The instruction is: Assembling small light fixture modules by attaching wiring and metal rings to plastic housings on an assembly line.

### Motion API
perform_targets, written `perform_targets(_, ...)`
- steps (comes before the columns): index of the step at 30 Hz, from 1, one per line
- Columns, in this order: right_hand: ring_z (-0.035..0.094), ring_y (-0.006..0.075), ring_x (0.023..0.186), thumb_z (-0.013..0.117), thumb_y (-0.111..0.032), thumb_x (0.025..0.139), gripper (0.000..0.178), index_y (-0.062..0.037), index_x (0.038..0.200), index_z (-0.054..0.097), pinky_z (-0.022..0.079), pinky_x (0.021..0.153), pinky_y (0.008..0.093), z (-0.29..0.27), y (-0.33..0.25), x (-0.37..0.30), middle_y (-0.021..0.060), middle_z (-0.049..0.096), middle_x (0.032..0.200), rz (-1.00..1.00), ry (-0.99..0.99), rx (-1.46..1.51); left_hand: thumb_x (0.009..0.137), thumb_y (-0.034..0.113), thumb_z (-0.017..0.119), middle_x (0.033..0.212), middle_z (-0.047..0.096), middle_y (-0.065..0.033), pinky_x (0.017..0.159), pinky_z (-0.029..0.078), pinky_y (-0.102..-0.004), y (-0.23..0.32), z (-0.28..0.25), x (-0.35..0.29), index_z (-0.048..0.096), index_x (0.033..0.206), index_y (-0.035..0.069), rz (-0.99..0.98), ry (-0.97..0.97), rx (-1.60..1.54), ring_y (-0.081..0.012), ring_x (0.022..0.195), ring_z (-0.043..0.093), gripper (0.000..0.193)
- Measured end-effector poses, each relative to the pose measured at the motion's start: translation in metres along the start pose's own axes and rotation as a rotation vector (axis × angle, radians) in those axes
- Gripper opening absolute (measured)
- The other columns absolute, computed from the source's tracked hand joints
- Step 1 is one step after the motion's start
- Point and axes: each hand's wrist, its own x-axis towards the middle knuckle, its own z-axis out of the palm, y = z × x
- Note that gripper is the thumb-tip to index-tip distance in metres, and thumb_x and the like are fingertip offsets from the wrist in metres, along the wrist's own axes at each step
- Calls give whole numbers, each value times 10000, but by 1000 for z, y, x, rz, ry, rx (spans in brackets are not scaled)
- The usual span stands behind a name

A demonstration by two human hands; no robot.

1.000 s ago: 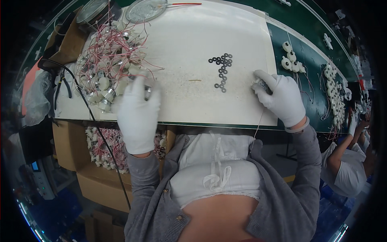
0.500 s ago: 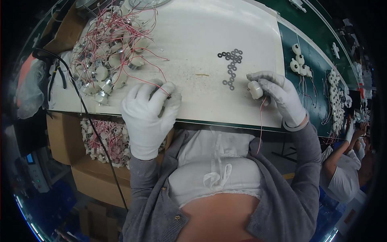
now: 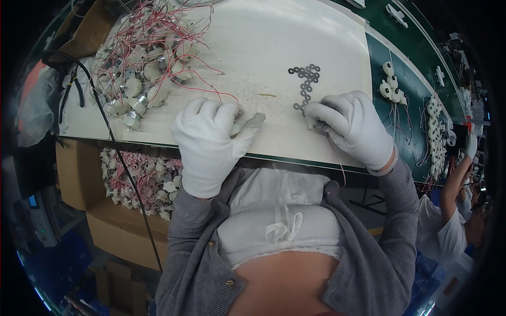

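My right hand [image 3: 354, 125], in a white glove, is closed around a small white motor that its fingers mostly hide. A thin red wire [image 3: 340, 164] trails from that hand over the table's front edge. Just beyond its fingertips lies a cluster of dark washers [image 3: 307, 87]. My left hand [image 3: 210, 145], gloved too, rests over the front of the table with its thumb stretched away from the bent fingers. Nothing shows in its grasp. A loose wire end from the pile of white and metal motors [image 3: 139, 79] reaches its fingertips.
Below the table at left, a cardboard box [image 3: 124, 224] holds more wired motors. A black cable [image 3: 120, 158] crosses in front of it. Pliers [image 3: 79, 92] lie at the left edge. More white motors [image 3: 390, 87] sit on the green surface at right, where another person [image 3: 445, 221] works.
My right hand has moved left toward the washers and turned over, covering the motor. My left hand has shifted right, its thumb now spread out.
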Motion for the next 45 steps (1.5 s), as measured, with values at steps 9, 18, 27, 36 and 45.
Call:
perform_targets(9,620,249,720,683,-146,834,338,-123,1171,703,459,699,385,-15,-9,3,37,618,823,-48,-97,-239,782,274,941,707,500,-23,633,398,-440,-1,1,-17,518,855,107,-185,283,-72,-267,672,490,460)
perform_targets(18,596,254,660,680,-178,862,254,-100,1103,698,446,662,383,-20,-14,-13,50,588,757,-2,-280,-303,768,277,931,722,531,-28,618,411,-443,2,4,4,574,803,136,43,311,-13,-280,673,526,385)
perform_targets(27,625,314,690,669,-155,947,172,-136,1118,675,480,665,442,14,20,-73,57,633,792,367,127,-252,791,334,874,824,632,-55,680,478,-456,7,-12,0,701,912,150,68,-72,-29,-303,754,605,280)
perform_targets(36,649,302,714,742,-154,885,235,-135,1119,737,489,668,430,-21,-11,-45,77,653,772,517,178,-181,818,269,835,948,650,-120,796,480,-496,12,-14,-6,696,1058,88,48,-97,180,-362,897,608,330)
perform_targets(45,690,269,783,749,-223,858,115,-155,951,744,511,652,409,-2,16,-82,56,692,887,605,141,-539,804,352,857,892,669,-99,749,485,-479,-8,-3,1,707,961,98,68,-64,156,-352,837,608,334)
